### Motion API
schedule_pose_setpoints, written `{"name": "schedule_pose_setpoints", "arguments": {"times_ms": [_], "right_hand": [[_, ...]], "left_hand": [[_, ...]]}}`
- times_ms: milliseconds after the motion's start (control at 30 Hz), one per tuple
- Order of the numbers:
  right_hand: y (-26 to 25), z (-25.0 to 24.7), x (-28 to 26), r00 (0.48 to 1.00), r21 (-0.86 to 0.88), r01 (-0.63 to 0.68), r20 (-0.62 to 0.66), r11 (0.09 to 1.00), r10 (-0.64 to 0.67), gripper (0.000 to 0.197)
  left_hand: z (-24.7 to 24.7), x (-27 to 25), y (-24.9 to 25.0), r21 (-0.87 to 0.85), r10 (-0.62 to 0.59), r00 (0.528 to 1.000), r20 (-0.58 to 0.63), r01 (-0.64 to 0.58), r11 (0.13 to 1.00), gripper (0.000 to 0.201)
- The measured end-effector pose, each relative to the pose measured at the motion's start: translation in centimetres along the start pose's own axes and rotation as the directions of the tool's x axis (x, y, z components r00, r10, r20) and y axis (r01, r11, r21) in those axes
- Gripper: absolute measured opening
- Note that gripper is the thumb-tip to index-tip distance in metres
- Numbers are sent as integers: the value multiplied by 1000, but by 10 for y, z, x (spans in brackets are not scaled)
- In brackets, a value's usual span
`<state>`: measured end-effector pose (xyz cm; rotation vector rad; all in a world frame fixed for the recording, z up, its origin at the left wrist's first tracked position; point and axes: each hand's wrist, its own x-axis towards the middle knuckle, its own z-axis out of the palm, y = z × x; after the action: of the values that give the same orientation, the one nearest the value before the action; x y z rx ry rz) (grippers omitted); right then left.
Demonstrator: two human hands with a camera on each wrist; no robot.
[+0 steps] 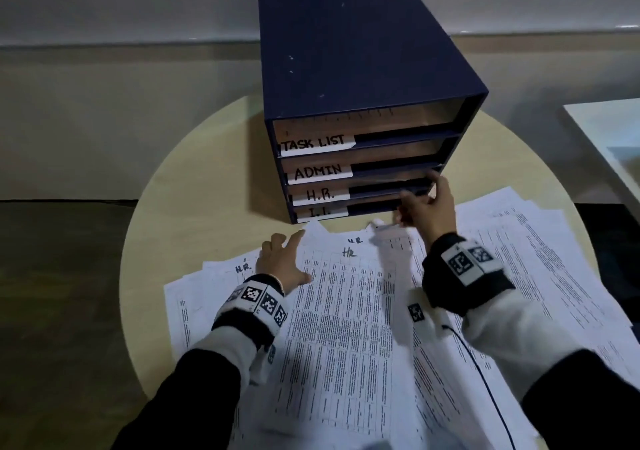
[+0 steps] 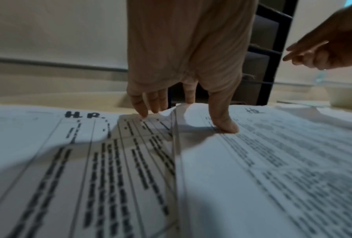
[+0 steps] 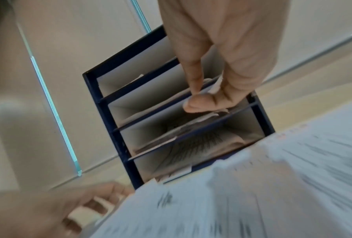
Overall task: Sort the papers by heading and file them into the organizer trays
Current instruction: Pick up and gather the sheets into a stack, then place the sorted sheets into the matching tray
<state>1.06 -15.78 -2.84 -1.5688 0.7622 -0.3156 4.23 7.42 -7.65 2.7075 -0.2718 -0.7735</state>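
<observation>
Papers [image 1: 346, 311] pinned flat by open left hand [image 1: 282, 262]; right hand [image 1: 427, 207] pinching sheet: feed level into H.R. tray [image 1: 381, 188], avoid snagging lip.

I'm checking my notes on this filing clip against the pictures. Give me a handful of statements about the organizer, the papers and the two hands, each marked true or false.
1. The organizer has four labelled trays. True.
2. The top tray is labelled ADMIN. False: the top label reads TASK LIST; ADMIN is second.
3. The left hand rests with spread fingers on the papers. True.
4. The right hand lies flat on the table. False: it is raised at the organizer's front, by the right end of the lower trays.
5. Sheets near the left hand carry a handwritten H.R. heading. True.
6. The organizer lies on its side. False: it stands upright behind the papers.
</observation>
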Motion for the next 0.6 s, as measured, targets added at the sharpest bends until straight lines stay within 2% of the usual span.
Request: {"name": "schedule_pose_setpoints", "arguments": {"times_ms": [133, 267, 400, 500, 533, 600], "right_hand": [[34, -13, -35, 989, -236, -135, 28, 962, 146, 46], [68, -25, -52, 974, -504, -196, 2, 841, 229, 54], [81, -29, -63, 970, -479, -211, 5, 852, 243, 56], [83, -34, -68, 964, -427, -230, 21, 875, 264, 47], [84, -35, -69, 967, -423, -218, 25, 880, 252, 43], [87, -37, -70, 972, -394, -203, 28, 896, 232, 39]], "left_hand": [[5, 0, 3, 90, 53, 996, -69, -47, 995, 86], [8, -6, 6, 133, 118, 984, -134, -100, 986, 80], [9, -15, 8, 88, 163, 972, -168, -150, 985, 65], [13, -21, 10, 72, 230, 955, -188, -220, 973, 36], [15, -22, 11, 21, 249, 949, -194, -249, 968, 24], [20, -28, 12, -232, 218, 960, -175, -256, 938, 25]]}}
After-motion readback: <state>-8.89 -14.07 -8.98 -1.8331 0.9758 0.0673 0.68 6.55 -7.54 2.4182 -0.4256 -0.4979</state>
